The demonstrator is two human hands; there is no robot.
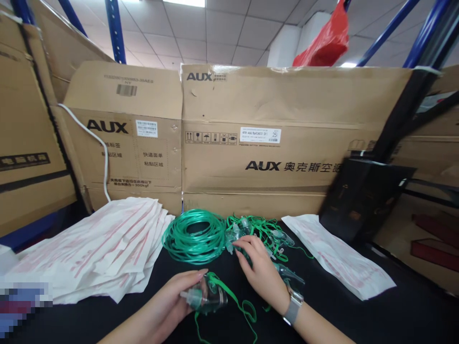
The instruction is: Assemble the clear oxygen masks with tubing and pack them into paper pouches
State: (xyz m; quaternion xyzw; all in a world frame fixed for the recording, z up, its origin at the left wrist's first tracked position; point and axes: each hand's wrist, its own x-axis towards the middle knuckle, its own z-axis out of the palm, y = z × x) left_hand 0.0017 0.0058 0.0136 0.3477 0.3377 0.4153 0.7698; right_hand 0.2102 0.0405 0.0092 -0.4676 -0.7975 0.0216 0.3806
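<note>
1. Nearest me, the left hand has its grip closed on a clear mask, thumb on top, holding it over the front of the black worktop.
2. A green strap trails from that mask, looping to its right and hanging down toward the front.
3. The right hand reaches forward to the left edge of a heap of clear masks and tangled green straps. Its thumb and forefinger tips are close together by a clear piece there; I can't tell whether that grip is clamped on it.
4. A silver watch sits on the right wrist, and another clear mask lies just beyond it, partly hidden by the arm.
5. Just left of the heap, a coil of green tubing lies flat.
6. Over on the left, white packets with pinkish print overlap in a spread stack; a single white packet lies right of the heap.
7. Behind everything stand cardboard boxes marked AUX, with a black box at the right and a red bag hanging above.
</note>
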